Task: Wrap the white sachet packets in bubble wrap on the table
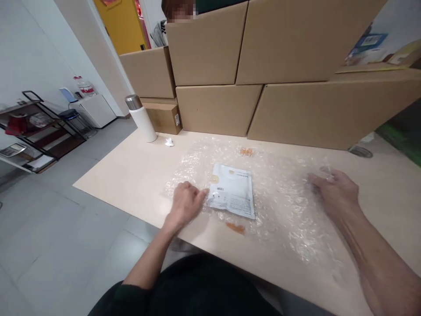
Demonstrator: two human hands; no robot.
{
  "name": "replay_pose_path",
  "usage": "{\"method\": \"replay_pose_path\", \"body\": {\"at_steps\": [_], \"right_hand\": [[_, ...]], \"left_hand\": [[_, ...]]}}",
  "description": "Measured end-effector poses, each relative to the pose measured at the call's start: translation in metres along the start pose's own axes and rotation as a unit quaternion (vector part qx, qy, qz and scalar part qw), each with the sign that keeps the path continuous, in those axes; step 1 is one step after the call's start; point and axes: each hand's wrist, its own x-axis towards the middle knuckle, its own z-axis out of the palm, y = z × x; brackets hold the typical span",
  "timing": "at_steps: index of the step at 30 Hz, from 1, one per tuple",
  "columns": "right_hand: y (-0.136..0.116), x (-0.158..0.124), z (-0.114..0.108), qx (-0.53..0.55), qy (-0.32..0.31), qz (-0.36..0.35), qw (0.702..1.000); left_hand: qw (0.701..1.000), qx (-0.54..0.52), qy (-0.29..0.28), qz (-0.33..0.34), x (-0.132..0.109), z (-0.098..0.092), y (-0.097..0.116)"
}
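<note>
A sheet of clear bubble wrap (279, 193) lies spread on the pale table (131, 175). On it rests a flat white pouch (233, 191) with printed text and a barcode. My left hand (184, 204) sits at the pouch's left edge, fingers curled, fingertips touching the pouch and the wrap. My right hand (333, 188) lies on the right part of the bubble wrap, fingers bent down onto it. Two brown tape pieces (235, 227) (246, 152) stick at the wrap's near and far edges.
Stacked cardboard boxes (217, 109) wall off the back of the table, a person partly visible behind them. A white flask (141, 118) with a metal lid and a crumpled paper scrap (169, 142) stand at the back left. A black shelf rack (36, 131) stands on the floor at left.
</note>
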Motion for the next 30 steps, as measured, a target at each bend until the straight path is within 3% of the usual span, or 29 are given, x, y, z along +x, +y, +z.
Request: {"method": "replay_pose_path", "body": {"at_steps": [4,8,11,16,19,22,25,27,30], "right_hand": [[-0.002,-0.005,0.003,0.002,0.008,0.009,1.0],[-0.005,-0.007,0.002,-0.005,0.003,0.004,1.0],[-0.01,-0.011,0.003,-0.024,0.002,0.005,1.0],[-0.009,-0.011,0.002,-0.051,0.001,0.005,0.999],[-0.001,0.001,-0.006,-0.14,-0.012,-0.027,0.99],[-0.002,0.01,-0.012,-0.291,0.005,-0.182,0.939],[-0.019,-0.008,-0.001,-0.305,-0.013,-0.377,0.875],[-0.035,-0.04,0.019,-0.263,-0.099,-0.456,0.844],[-0.048,-0.103,0.066,-0.237,-0.292,-0.506,0.776]], "left_hand": [[0.999,-0.033,-0.027,0.0,0.013,0.022,0.018],[0.994,-0.108,-0.027,0.003,0.016,0.026,0.015],[0.992,-0.125,-0.009,-0.025,0.022,0.014,-0.003],[0.992,-0.035,0.052,-0.113,0.041,-0.015,-0.046],[0.984,0.0,0.074,-0.16,0.048,-0.023,-0.067],[0.983,0.011,0.056,-0.176,0.048,-0.024,-0.081],[0.984,0.008,0.035,-0.174,0.047,-0.025,-0.088],[0.985,0.005,0.026,-0.173,0.047,-0.027,-0.09],[0.985,-0.002,0.02,-0.174,0.049,-0.029,-0.091]]}}
